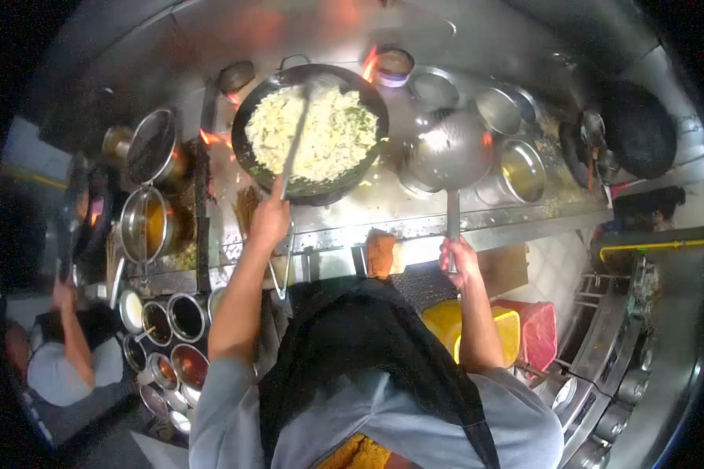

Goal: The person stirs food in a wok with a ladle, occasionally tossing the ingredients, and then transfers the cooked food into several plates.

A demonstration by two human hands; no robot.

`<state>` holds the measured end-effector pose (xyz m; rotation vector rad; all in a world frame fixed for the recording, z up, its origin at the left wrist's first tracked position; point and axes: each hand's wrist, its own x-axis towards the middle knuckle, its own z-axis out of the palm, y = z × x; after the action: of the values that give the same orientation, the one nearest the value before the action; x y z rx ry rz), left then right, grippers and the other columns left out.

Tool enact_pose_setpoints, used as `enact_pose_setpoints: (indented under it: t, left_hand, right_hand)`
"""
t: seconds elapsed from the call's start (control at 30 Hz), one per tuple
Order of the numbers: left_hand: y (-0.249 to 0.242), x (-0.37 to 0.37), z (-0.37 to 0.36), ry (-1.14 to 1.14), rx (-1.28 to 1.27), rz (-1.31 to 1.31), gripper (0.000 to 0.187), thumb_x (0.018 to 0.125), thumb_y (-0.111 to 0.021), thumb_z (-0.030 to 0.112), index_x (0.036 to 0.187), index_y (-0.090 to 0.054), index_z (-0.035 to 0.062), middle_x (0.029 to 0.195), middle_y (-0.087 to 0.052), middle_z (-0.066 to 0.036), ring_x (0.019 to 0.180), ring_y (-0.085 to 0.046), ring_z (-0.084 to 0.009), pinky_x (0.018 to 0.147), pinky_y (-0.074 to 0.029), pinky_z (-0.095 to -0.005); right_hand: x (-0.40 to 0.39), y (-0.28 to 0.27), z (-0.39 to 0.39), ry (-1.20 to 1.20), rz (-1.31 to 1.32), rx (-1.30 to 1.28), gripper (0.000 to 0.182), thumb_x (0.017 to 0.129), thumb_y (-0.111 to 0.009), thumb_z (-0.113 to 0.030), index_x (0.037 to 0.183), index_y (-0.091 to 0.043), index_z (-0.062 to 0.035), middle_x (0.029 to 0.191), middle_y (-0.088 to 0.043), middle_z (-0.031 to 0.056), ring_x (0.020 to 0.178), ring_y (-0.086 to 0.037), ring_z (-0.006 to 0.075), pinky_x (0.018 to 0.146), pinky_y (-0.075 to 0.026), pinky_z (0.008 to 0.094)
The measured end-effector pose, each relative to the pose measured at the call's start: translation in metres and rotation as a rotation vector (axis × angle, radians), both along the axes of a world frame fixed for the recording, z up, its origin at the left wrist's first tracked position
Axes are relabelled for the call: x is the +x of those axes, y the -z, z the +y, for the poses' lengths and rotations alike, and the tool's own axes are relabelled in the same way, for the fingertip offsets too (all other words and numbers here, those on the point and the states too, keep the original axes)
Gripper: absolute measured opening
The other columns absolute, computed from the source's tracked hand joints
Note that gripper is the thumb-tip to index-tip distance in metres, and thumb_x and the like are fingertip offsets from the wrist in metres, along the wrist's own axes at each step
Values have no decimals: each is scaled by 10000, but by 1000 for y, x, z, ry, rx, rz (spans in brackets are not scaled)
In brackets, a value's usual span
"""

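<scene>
A large black wok (314,190) full of pale food with green bits (313,133) sits over a burner, flames showing at its left and upper right. My left hand (270,221) is closed round the handle of a long utensil (296,144), whose far end lies in the food. On the right, my right hand (460,263) grips the handle of a big round metal ladle or strainer (450,150), held over the counter beside the wok. Whether its bowl is solid or perforated is too blurred to tell.
Metal pots (522,172) stand right of the ladle. Sauce containers (188,316) and strainers over pots (143,223) are at the left. A co-worker (70,352) works at far left. Yellow (508,336) and red bins (533,332) stand below; another wok (637,129) is at far right.
</scene>
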<state>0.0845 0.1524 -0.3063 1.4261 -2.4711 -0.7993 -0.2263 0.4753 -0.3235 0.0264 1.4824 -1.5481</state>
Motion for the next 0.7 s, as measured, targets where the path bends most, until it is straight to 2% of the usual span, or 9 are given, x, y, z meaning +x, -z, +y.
enact_pose_setpoints:
  t: [0.17,0.27,0.33,0.37,0.4,0.47,0.57,0.6,0.7]
  left_hand:
    - [-79,57,18,90,9,-258,685,867,-574,114,1494,-365,292,836,-647,-304,802,-636,-476,753,-496,-550]
    - [-118,115,36,96,-18,-297,632,859,-613,55,1450,-459,218,866,-653,-279,818,-638,-456,739,-509,-508]
    - [-121,125,52,33,7,-148,635,879,-627,59,1468,-438,202,901,-665,-273,843,-665,-430,767,-530,-456]
    - [-116,127,58,26,7,-159,635,879,-627,59,1468,-438,202,901,-665,-273,843,-665,-430,767,-530,-456]
    - [-104,128,62,1,-17,-54,635,894,-621,61,1480,-420,200,963,-665,-277,887,-676,-408,792,-530,-433]
    - [-102,109,73,-181,157,-39,629,939,-593,86,1515,-357,176,1147,-640,-281,933,-697,-331,834,-519,-368]
    - [-19,87,83,-214,206,68,675,938,-540,114,1552,-260,130,778,-647,-159,730,-625,-223,720,-520,-392]
    - [-37,61,88,-397,556,97,682,930,-539,104,1553,-262,130,744,-620,-134,663,-583,-214,657,-494,-380]
    - [-40,67,88,-248,523,92,687,929,-544,87,1553,-264,149,789,-636,-149,660,-584,-205,676,-505,-369]
  right_hand:
    - [-32,70,20,-98,-81,65,350,911,-601,-158,1234,-562,-27,749,-561,35,520,-544,128,410,-461,294]
    - [-41,91,15,-191,166,298,390,888,-656,-173,1228,-570,-1,823,-601,97,656,-611,225,542,-517,378]
    - [-22,87,12,-81,1598,637,329,840,-715,-146,1093,-562,-3,892,-598,157,816,-612,330,718,-513,417]
    - [-11,83,9,-89,1445,658,404,788,-756,-140,1109,-569,19,986,-595,201,984,-568,399,857,-463,454]
    - [5,88,9,-164,1467,573,437,784,-780,-182,1129,-584,1,1007,-620,190,976,-606,371,853,-488,449]
    - [50,88,-9,-277,985,426,491,765,-809,-226,1147,-584,-15,1031,-635,196,967,-627,355,873,-498,450]
    - [77,124,-33,-532,1034,299,539,747,-826,-270,1155,-578,-20,1046,-649,201,977,-643,356,867,-515,438]
    - [84,128,-42,-544,961,272,552,737,-811,-297,1139,-566,-8,1024,-644,207,972,-631,386,854,-513,451]
    - [94,132,-63,-555,1011,354,558,744,-787,-284,1152,-535,2,1022,-644,220,980,-630,397,846,-518,437]
